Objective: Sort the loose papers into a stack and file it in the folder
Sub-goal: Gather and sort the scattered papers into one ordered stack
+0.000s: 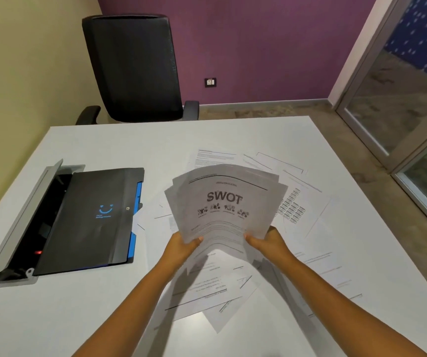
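I hold a fanned bundle of printed sheets (226,202) upright above the table, the front one headed "SWOT". My left hand (184,247) grips its lower left edge and my right hand (267,242) grips its lower right edge. Several loose papers (307,217) lie scattered flat on the white table (104,145) behind, under and to the right of the bundle. More sheets (215,292) lie beneath my forearms. A black folder (91,217) with a blue smile logo and blue inner edge lies shut at the left, apart from both hands.
The folder partly covers an open grey cable hatch (19,225) set into the table's left side. A black office chair (135,68) stands behind the far edge. A glass door (400,99) is at the right.
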Available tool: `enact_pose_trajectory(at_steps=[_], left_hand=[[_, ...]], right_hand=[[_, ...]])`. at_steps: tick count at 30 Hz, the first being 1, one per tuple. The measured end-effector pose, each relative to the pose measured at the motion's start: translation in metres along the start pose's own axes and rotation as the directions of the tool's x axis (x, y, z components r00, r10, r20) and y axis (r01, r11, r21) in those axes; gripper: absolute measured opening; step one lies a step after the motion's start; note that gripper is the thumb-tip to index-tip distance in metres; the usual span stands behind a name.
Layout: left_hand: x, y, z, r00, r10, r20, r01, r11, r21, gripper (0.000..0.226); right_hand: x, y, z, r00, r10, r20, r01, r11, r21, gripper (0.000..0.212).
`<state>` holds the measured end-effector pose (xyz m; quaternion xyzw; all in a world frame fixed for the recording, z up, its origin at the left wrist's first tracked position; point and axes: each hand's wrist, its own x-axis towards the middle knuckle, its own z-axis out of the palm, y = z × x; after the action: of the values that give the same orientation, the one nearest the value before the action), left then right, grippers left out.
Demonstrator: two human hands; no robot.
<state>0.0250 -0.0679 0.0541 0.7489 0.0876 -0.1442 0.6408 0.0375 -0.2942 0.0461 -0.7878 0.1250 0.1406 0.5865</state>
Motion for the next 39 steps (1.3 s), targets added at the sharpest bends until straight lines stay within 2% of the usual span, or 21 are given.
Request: enact_pose_trajectory(at_steps=[2,6,8,11,13,15,18,20,21,25,31,33,35,39], left_hand=[[-0.001,-0.005,0.0,0.995,-0.018,-0.102,0.022,0.999,0.035,0.034],[-0.003,-0.011,-0.015,0.965,-0.07,-0.254,0.058,0.997,-0.056,0.035],[-0.005,-0.016,-0.025,0.946,-0.139,-0.293,0.11,0.987,-0.113,0.039],[-0.012,-0.033,-0.038,0.919,-0.252,-0.302,0.192,0.958,-0.215,0.035],[-0.021,-0.047,-0.045,0.903,-0.312,-0.296,0.227,0.931,-0.287,0.027],[-0.031,-0.062,-0.049,0.879,-0.355,-0.319,0.269,0.921,-0.283,0.019],[-0.04,-0.079,-0.052,0.813,-0.383,-0.438,0.354,0.923,-0.149,0.005],[-0.041,-0.085,-0.056,0.727,-0.379,-0.572,0.441,0.897,-0.034,0.014],[-0.04,-0.085,-0.058,0.702,-0.385,-0.599,0.458,0.888,-0.033,0.016],[-0.037,-0.084,-0.058,0.725,-0.42,-0.546,0.479,0.877,-0.039,0.014],[-0.033,-0.079,-0.044,0.764,-0.413,-0.496,0.483,0.876,0.015,0.011],[-0.032,-0.076,-0.04,0.781,-0.312,-0.541,0.409,0.91,0.066,0.013],[-0.031,-0.073,-0.042,0.763,-0.168,-0.624,0.315,0.94,0.132,0.017],[-0.031,-0.072,-0.061,0.731,-0.081,-0.678,0.26,0.951,0.166,0.019]], right_hand=[[0.002,0.006,0.002,1.0,-0.001,-0.008,0.0,0.998,-0.065,0.037],[0.004,0.008,-0.001,0.997,0.015,0.076,-0.008,0.995,-0.095,0.052],[0.001,0.012,-0.004,0.985,0.061,0.16,-0.035,0.987,-0.159,0.061],[-0.003,0.026,-0.005,0.962,0.136,0.236,-0.085,0.973,-0.216,0.062],[-0.003,0.036,-0.005,0.968,0.159,0.192,-0.109,0.963,-0.246,0.058],[-0.001,0.044,-0.006,0.982,0.165,0.093,-0.133,0.951,-0.279,0.049],[-0.002,0.051,-0.005,0.988,0.157,0.001,-0.149,0.943,-0.298,0.049],[-0.002,0.054,-0.003,0.989,0.146,-0.013,-0.142,0.932,-0.334,0.053],[-0.001,0.056,-0.003,0.987,0.158,-0.014,-0.153,0.925,-0.349,0.05],[0.007,0.056,0.001,0.978,0.207,0.0,-0.19,0.896,-0.401,0.031],[0.014,0.051,0.012,0.973,0.231,0.003,-0.208,0.879,-0.429,0.034],[0.015,0.05,0.013,0.974,0.228,-0.004,-0.209,0.882,-0.422,0.033],[0.016,0.05,0.013,0.977,0.211,-0.009,-0.196,0.888,-0.417,0.03],[0.013,0.05,0.011,0.987,0.161,-0.029,-0.159,0.911,-0.379,0.023]])
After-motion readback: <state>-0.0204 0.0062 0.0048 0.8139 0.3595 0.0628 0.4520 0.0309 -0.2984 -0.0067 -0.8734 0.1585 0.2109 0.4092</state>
